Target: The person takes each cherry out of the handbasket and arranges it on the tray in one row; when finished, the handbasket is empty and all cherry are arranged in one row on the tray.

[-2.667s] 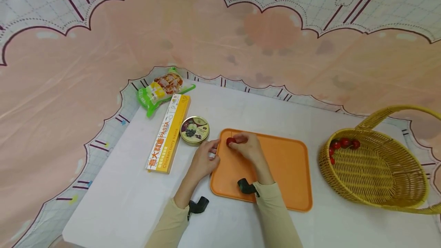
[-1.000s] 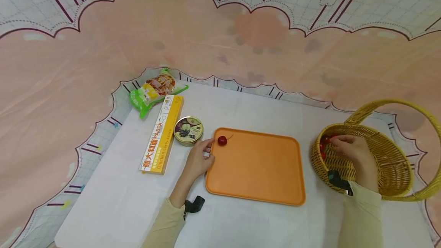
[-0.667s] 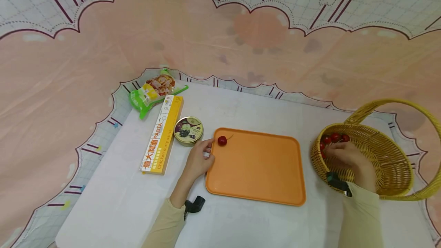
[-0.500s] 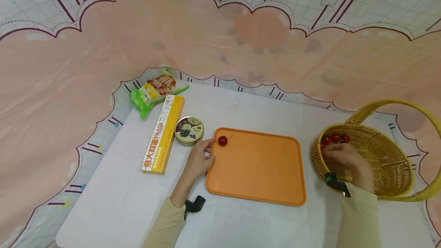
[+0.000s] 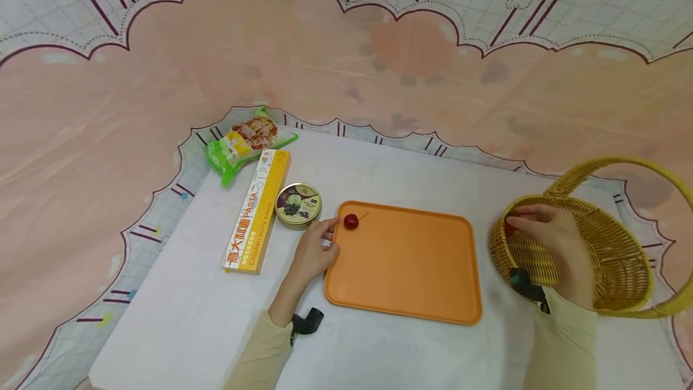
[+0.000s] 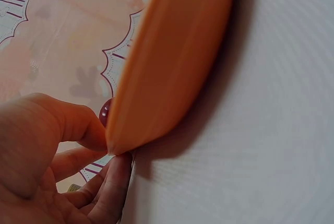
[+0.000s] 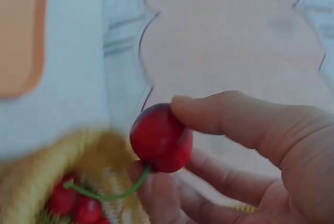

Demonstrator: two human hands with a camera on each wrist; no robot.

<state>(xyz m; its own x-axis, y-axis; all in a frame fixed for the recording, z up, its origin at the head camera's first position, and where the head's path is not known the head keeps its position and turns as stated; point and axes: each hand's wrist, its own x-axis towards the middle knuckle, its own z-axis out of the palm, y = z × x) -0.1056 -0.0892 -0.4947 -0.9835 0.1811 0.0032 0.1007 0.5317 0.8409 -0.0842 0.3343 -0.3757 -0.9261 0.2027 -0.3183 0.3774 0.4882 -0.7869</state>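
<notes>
In the right wrist view, a red cherry with a green stem is pinched between the thumb and fingers of my right hand. That hand is over the left part of the yellow wicker basket. More cherries lie inside, mostly covered by the hand in the head view. My left hand holds the left edge of the orange tray, fingertips at its rim. Another cherry with its stem rests in the tray's upper left corner.
Left of the tray are a round tin, a yellow and white pasta box and a green food bag. The basket's tall handle arches above it. A patterned cloth hangs behind the white table.
My right hand set a cherry down on the tray and went right to the basket. It has since risen slightly with another cherry. My left hand has stayed at the tray's edge.
</notes>
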